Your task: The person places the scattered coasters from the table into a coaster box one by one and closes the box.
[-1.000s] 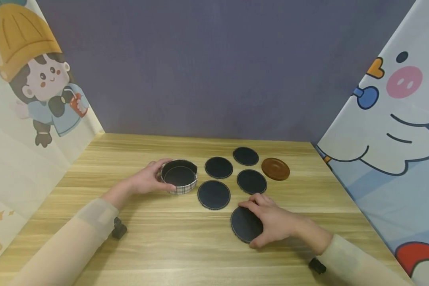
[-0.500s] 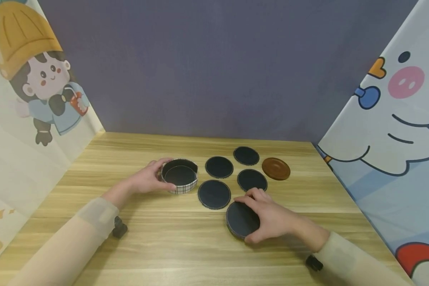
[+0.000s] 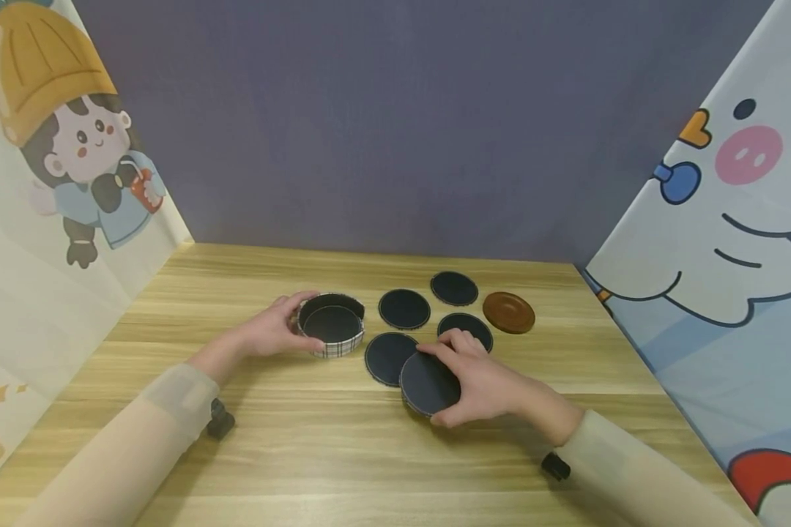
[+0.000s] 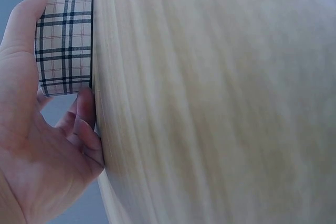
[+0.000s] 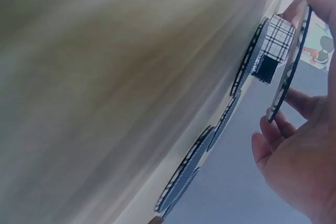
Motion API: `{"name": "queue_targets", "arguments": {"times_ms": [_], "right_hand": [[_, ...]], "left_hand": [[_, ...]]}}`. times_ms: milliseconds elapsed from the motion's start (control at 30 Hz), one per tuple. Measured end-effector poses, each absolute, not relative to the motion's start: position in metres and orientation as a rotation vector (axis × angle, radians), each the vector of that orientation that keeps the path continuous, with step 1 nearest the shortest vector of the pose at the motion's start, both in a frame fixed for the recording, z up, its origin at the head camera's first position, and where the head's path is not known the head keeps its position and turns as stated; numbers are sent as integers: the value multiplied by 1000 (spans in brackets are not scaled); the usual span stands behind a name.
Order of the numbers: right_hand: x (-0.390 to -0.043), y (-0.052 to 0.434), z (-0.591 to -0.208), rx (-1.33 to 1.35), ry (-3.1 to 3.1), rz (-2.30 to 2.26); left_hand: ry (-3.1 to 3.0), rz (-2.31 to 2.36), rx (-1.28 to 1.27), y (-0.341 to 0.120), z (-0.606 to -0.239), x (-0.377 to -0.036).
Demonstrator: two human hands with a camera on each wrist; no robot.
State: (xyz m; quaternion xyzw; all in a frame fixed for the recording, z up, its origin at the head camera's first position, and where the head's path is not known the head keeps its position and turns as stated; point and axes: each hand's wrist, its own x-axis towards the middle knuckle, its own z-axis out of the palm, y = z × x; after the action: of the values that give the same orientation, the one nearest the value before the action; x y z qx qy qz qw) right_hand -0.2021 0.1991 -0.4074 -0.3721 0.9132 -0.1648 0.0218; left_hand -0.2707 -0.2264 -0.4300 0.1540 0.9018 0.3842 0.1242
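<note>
My left hand [image 3: 273, 329] grips the side of a round, open-topped coaster holder [image 3: 343, 349], dark inside, with a notch in its right wall. In the left wrist view its plaid outer wall [image 4: 65, 35] stands upright on the table, with the thumb along it. My right hand [image 3: 484, 380] pinches a round black coaster [image 3: 428, 384] by its edge, thumb at the near side and fingers at the far side. The right wrist view shows this coaster [image 5: 291, 66] raised above the table. In the head view it overlaps another black coaster [image 3: 387, 359] lying flat.
More black coasters lie flat behind: one at the back left [image 3: 404, 308], another at the far back [image 3: 453, 288], and a third coaster [image 3: 466, 326] partly behind the right fingers. A brown round dish [image 3: 508, 312] sits at right. A dark panel [image 3: 382, 132] stands behind the wooden table [image 3: 290, 454].
My right hand has lifted the coaster from the table and carried it left and slightly away from me, towards the holder. The left hand and the holder have stayed in place.
</note>
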Motion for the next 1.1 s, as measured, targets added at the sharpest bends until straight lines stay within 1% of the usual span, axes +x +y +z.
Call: {"name": "queue_targets", "arguments": {"times_ms": [767,1100], "right_hand": [[-260,143,-388,-1069,2779,-546],[-277,125,-386,-981,2809,-543]], "left_hand": [[2636,1118,455,-228,-432,-272],[2636,1119,467,-228,-431,-271]]}}
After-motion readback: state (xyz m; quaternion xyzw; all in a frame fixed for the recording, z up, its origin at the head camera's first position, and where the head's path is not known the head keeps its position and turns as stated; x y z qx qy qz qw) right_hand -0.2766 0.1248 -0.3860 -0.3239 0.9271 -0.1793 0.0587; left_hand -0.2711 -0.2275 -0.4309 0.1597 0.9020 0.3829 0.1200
